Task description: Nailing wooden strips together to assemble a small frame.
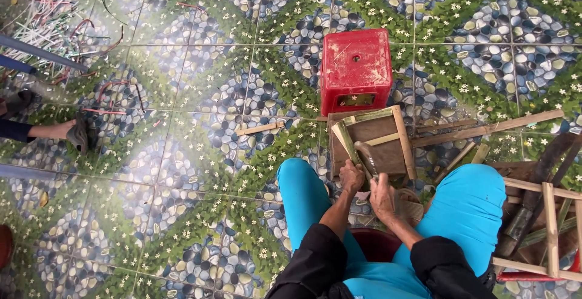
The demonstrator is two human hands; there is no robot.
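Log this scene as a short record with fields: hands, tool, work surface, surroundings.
left hand: grips a green bamboo strip that lies tilted on the wooden block
right hand: holds a knife, blade against the strip
work surface: low wooden block in front of the knees
behind it: red plastic stool
right side: wooden frame and loose slats
far left: another person's foot, strip offcuts
floor: pebble-and-flower patterned tiles
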